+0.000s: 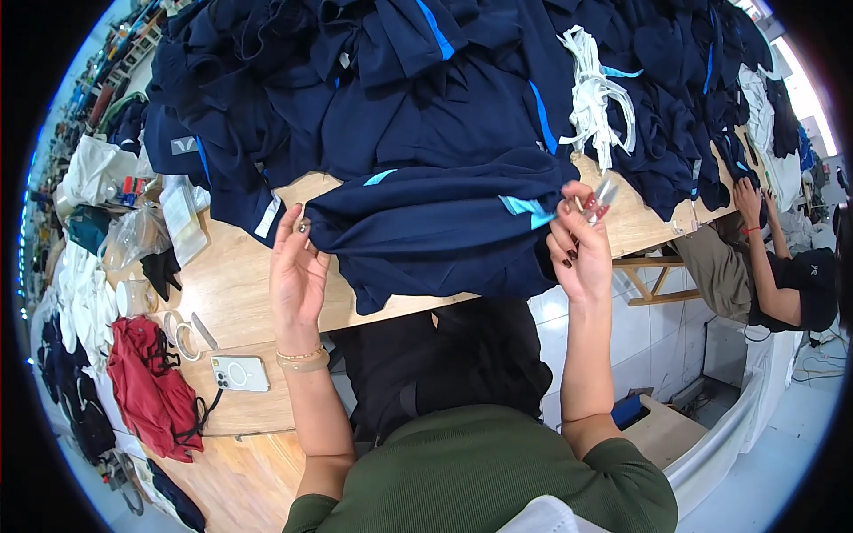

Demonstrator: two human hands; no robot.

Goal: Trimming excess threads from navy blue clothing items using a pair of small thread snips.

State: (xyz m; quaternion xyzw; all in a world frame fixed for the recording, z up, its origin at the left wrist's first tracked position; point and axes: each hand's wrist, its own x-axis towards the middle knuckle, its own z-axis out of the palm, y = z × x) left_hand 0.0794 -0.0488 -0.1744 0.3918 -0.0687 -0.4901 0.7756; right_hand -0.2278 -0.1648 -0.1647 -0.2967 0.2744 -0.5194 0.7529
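Navy garment (435,222): stretched between both hands, above the near edge of the wooden surface (244,298), light-blue strips (528,211) showing on it
Left hand (299,266): fingers pinched on the garment's left end
Right hand (582,244): clamped on its right end beside a light-blue strip, small metal snips (604,197) also in this hand
Beyond: heaped navy garments (382,115), with a bundle of white strips (597,98) lying on them
Left of the hands: pale phone (240,373), tape rolls (187,341), red bundle with black cords (149,382)
Far right: co-worker (804,289) at the surface, arms reaching toward dark cloth
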